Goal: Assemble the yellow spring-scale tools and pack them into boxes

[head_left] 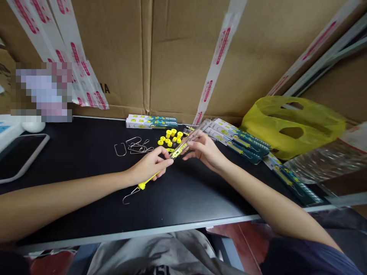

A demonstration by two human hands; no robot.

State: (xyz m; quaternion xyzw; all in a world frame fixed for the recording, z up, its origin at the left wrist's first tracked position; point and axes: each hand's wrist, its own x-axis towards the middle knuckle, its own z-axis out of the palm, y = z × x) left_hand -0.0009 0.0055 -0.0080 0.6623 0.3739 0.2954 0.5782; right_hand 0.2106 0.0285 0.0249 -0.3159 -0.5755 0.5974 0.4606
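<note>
My left hand (151, 164) pinches the end of a yellow strip. A yellow rod (149, 179) passes beneath its palm and ends in a yellow collar with a bent metal hook (130, 196). My right hand (205, 151) has its fingers closed around a clear plastic tube (205, 126), tilted up to the right. The yellow strip (177, 152) runs into the tube's lower end; these look like parts of a spring scale. Just beyond the hands lie several small yellow caps (171, 133). Several bent wire hooks (139, 146) lie to the left.
Printed spring scale boxes (151, 121) lie at the back, with more boxes (239, 139) to the right. A yellow plastic bag (263, 122) and clear plastic wrapping (323, 164) stand at the right. A phone (21, 156) lies at the left. Cardboard (177, 57) walls the black table's (94, 191) back.
</note>
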